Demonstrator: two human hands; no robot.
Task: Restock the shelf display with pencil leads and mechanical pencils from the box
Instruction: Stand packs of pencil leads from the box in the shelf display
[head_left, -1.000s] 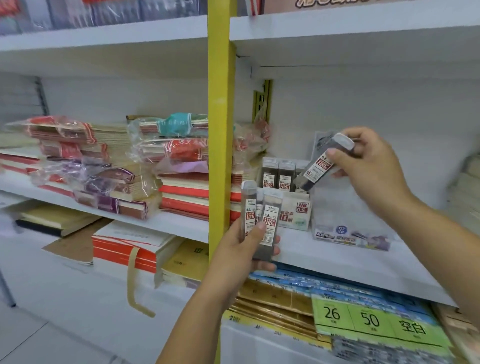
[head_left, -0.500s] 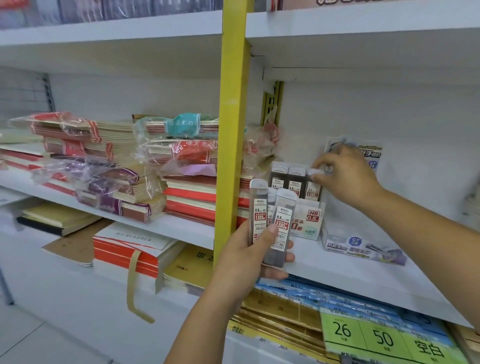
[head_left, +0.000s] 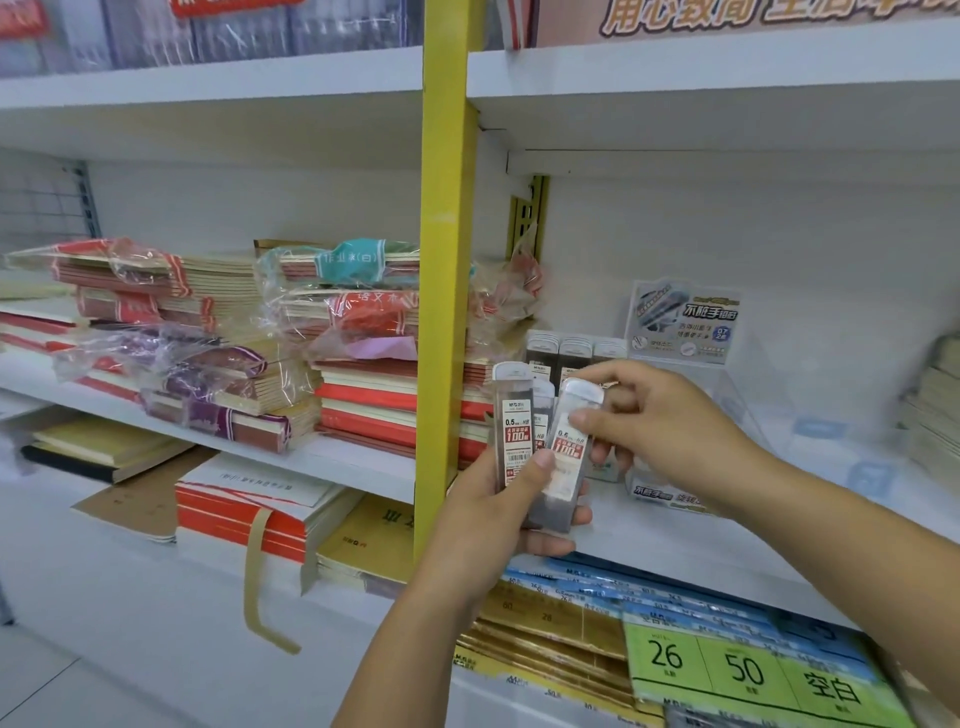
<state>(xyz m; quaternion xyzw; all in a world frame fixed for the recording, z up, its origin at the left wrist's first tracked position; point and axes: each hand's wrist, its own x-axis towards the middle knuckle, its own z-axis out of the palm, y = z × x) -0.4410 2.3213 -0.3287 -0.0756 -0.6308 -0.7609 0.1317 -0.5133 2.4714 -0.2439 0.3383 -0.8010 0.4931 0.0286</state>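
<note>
My left hand (head_left: 498, 512) holds a small fan of clear pencil lead cases (head_left: 514, 431) with red and white 0.5 HB labels, upright in front of the white shelf (head_left: 727, 551). My right hand (head_left: 660, 421) pinches the top of the rightmost lead case (head_left: 569, 447) in that bundle. Behind the hands, a row of lead cases (head_left: 571, 353) stands in a display box whose front is mostly hidden. A clear mechanical pencil display (head_left: 685, 332) with a printed card stands to the right of that row.
A yellow upright post (head_left: 447, 260) divides the shelving just left of my hands. Wrapped stacks of notebooks (head_left: 337, 322) fill the left bay. Paper pads with a green label (head_left: 748, 670) lie on the lower shelf. More stacked notebooks (head_left: 935, 405) sit at the right edge.
My right hand put its lead case into the row at the back of the shelf, then came back to the bundle in my left hand and took hold of the rightmost case.
</note>
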